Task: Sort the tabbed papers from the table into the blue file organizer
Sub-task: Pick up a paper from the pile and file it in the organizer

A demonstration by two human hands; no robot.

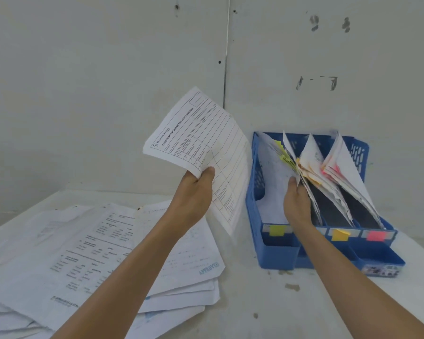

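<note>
At frame centre the left hand (193, 192) pinches a printed sheet (201, 138) by its lower edge, raised just left of the blue file organizer (274, 255). The right hand (296, 201) grips the yellow-tabbed papers (272, 167) in its leftmost slot. A loose pile (83, 253) lies on the table (267, 302), lower left.

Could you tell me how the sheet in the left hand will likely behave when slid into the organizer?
Probably floppy: the sheet, pinched at one edge by the left hand, bows and trails downward. Likely very light, as a thumb pinch alone carries it. It may buckle against papers already in the organizer.
</note>
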